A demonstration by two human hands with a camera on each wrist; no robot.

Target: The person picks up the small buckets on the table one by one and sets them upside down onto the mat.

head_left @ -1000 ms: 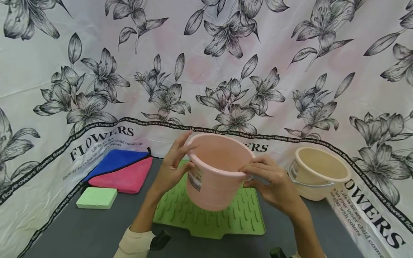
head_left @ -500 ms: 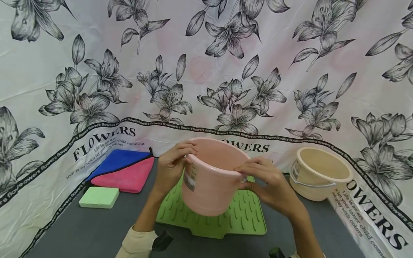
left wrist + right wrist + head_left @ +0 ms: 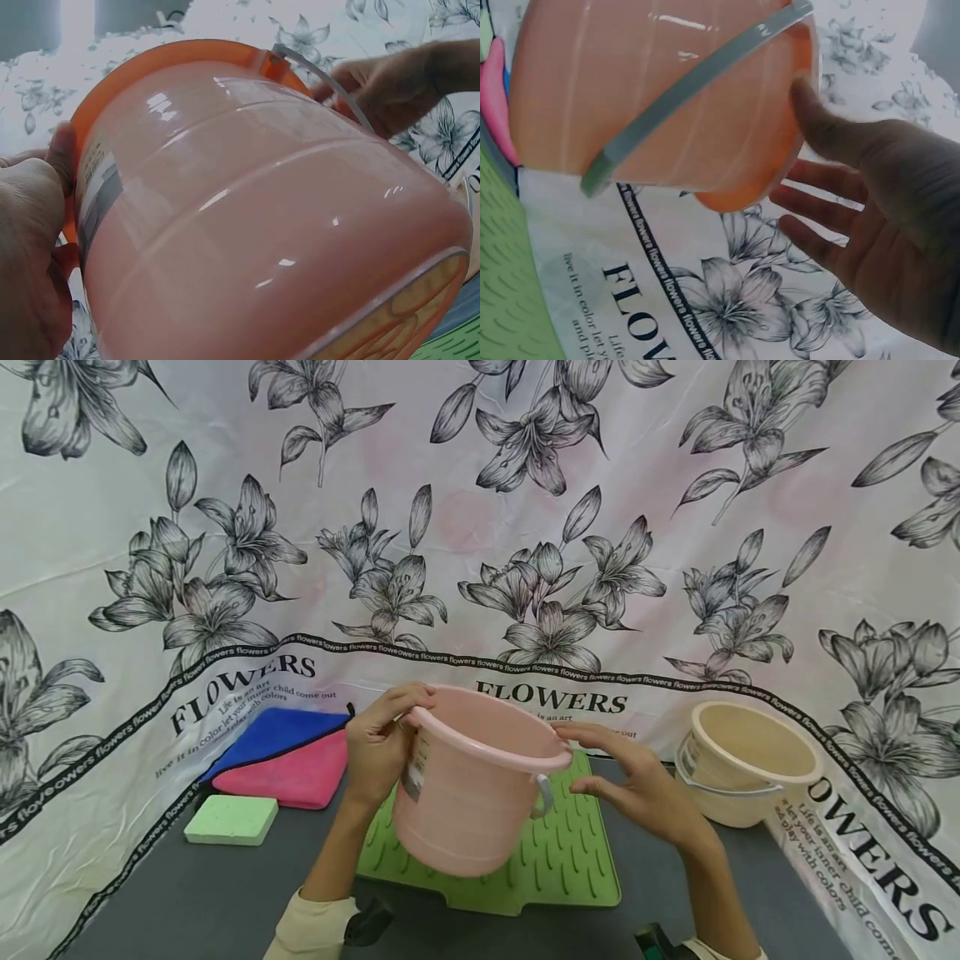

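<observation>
One hand carries most of the work: the left hand pinches the left rim of the pink bucket, thumb on the outer wall beside the printed label and fingers over the edge. The bucket is held up over the green mat, tilted so that its rim slopes down toward the right. The right hand is spread wide, thumb apart from the fingers, its tips at the right rim (whether any of them presses there, I cannot tell). Below that rim the grey handle hangs against the bucket's side. The step in hand looks to be handling the bucket in the air, perhaps turning it or shifting the grip. The next move probably calls for a firm left pinch, with the right hand closing on the rim or the handle, since a hold at one side could let the bucket swing. Around it, on the dark tabletop, a pale green sponge lies at left, a blue and pink cloth just beyond it, and a cream bucket stands upright at far right.
</observation>
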